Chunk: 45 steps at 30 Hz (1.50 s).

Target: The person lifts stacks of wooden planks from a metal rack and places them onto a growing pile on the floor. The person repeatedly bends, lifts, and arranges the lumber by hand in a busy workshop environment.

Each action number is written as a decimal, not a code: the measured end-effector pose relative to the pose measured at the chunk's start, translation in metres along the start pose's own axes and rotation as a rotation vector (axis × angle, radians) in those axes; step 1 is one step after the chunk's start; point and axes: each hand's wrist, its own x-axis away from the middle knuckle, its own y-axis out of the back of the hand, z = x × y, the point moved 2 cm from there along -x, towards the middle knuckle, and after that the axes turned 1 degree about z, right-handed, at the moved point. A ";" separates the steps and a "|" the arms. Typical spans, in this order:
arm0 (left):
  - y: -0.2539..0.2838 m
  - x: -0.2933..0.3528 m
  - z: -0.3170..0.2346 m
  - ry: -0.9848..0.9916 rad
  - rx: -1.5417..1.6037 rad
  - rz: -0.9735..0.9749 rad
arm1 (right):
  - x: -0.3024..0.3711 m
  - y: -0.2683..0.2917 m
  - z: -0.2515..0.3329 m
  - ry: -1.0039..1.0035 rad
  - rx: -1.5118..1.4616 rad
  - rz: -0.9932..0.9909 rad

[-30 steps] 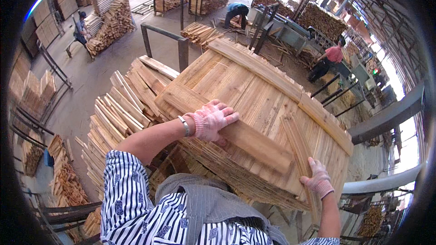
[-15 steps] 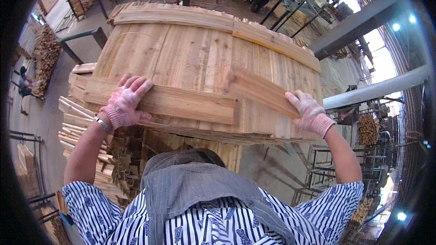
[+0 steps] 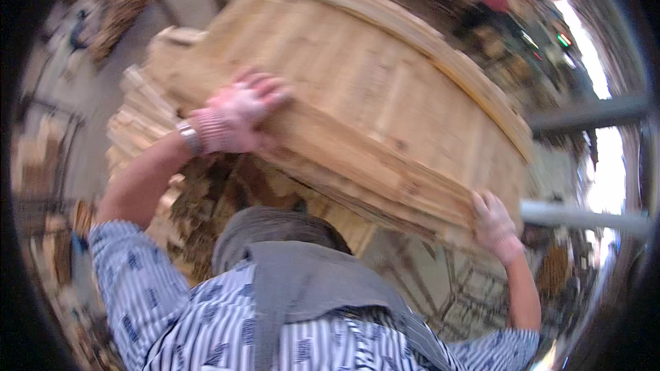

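Note:
A broad stack of pale wooden boards (image 3: 344, 62) fills the middle, turned so its right end lies nearer me. Along its near edge two narrow boards lie end to end, a left board (image 3: 330, 141) and a right board (image 3: 447, 199). My left hand (image 3: 237, 113), in a pinkish knit glove, grips the left board, fingers over its top and thumb at the near side. At the far end of the right board, my right hand (image 3: 496, 227), also gloved, closes on it, its thumb hidden. Motion blurs the picture.
Loose wood strips (image 3: 141, 124) are piled left of the stack. More narrow boards (image 3: 364, 10) line its far edge. A grey metal beam (image 3: 584, 216) stands at the right. A person in a red top (image 3: 491, 0) is at the back right.
My view has turned, so the stack appears tilted. My right hand has brought the swinging right board down in line with the left board. My left hand stays on the left board.

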 end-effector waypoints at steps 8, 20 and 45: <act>-0.012 0.015 -0.004 -0.136 0.052 -0.300 | 0.014 0.059 0.100 0.149 0.165 -0.408; -0.231 0.252 0.023 1.361 1.402 -0.975 | -0.212 -0.132 0.420 0.344 -1.082 0.496; -0.401 0.452 0.225 2.616 1.124 -0.294 | -0.402 -0.246 0.851 0.120 -0.351 0.274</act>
